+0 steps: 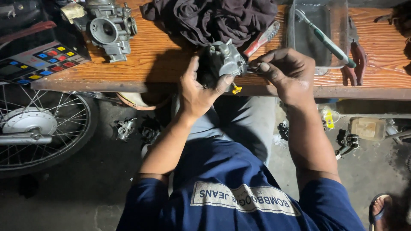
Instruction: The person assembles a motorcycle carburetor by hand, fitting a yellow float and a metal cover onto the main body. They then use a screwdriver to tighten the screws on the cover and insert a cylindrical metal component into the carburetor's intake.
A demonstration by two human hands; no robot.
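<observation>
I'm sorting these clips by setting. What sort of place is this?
Most likely a small motorcycle repair workshop. The left hand holds a grey carburettor over a worn wooden bench, a second carburettor lies there, and a spoked wheel stands beside it.

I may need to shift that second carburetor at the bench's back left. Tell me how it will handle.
The second carburetor looks like cast metal, so probably rigid and heavy for its size. Its lumpy, uneven body suggests it would rock or tip rather than roll. It sits near the wooden bench corner, so a push could send it off.
</observation>
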